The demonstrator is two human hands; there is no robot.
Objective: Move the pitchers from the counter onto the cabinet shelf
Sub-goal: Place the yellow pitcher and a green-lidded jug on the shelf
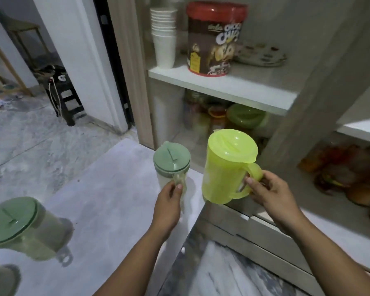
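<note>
We have a pitcher in each hand. Our right hand is curled through the handle of the lime-green pitcher, fingers closed around it, and the pitcher looks lifted clear of the counter, hanging just in front of the open cabinet. Taking it by the handle keeps it upright and leaves the lid alone. Our left hand pinches the clear handle of the sage-lidded pitcher between thumb and fingers, a narrow closed hold; whether this one is off the counter yet, we cannot tell. It stands at the counter's far right corner, just beside the cabinet, so the reach to the shelf is short.

A third pitcher with a sage lid waits at the near left of the counter, well apart from both hands.

In the cabinet, the upper shelf carries a stack of white cups, a chocolate cereal tub and a patterned plate, with bare board towards its near right. The lower shelf behind the lime pitcher is crowded with jars and a green container. We judge the upper shelf the likelier landing place, and both pitchers would need lifting past its front edge.
</note>
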